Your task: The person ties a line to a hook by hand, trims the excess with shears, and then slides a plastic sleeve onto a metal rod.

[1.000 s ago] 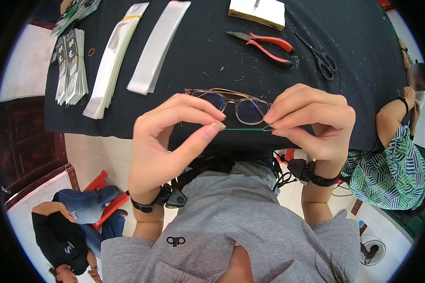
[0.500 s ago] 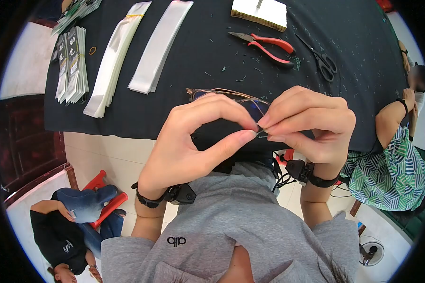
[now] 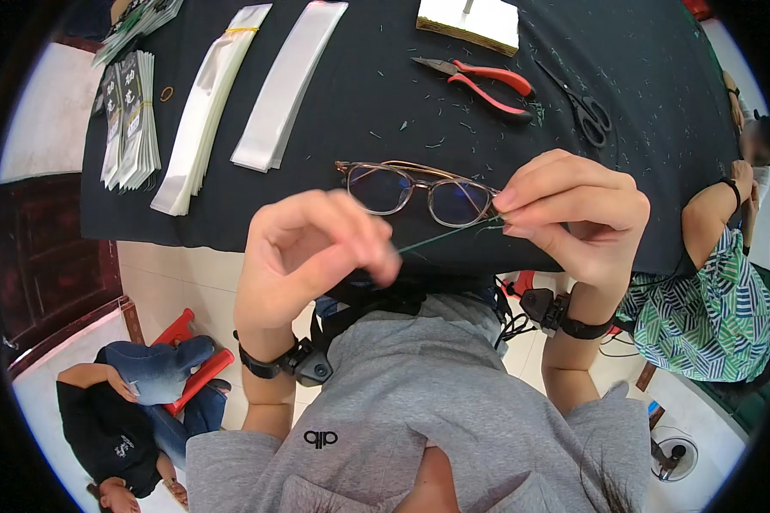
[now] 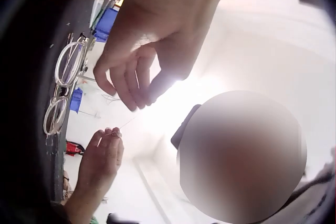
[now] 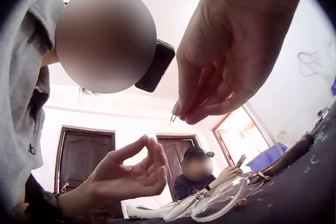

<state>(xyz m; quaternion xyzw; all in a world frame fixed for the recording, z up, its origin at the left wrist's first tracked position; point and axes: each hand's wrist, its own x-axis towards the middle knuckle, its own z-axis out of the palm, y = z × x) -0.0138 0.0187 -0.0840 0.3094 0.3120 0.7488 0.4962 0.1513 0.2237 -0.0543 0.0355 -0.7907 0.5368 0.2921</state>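
A thin green thread (image 3: 441,239) runs between the two hands, in front of the table's near edge. My right hand (image 3: 577,214) pinches its right end between thumb and fingertips, where a small loop shows. At the other end, my left hand (image 3: 312,256) has thumb and fingertips brought together on the thread, its fingertips blurred in the head view. In the left wrist view a fine line reaches the left fingertips (image 4: 139,106) from the right hand (image 4: 102,158). Eyeglasses (image 3: 381,188) lie on the black cloth just beyond the hands.
Red-handled pliers (image 3: 492,77), black scissors (image 3: 586,111) and a white block (image 3: 469,24) lie at the back. Clear plastic sleeves (image 3: 287,85) and printed packets (image 3: 133,124) are on the left. Green scraps dot the cloth (image 3: 359,111). Other people sit at both sides.
The left hand came in to the right fingertips, then moved back left, drawing the thread out between the hands. The right hand shifted slightly right. The eyeglasses are uncovered again.
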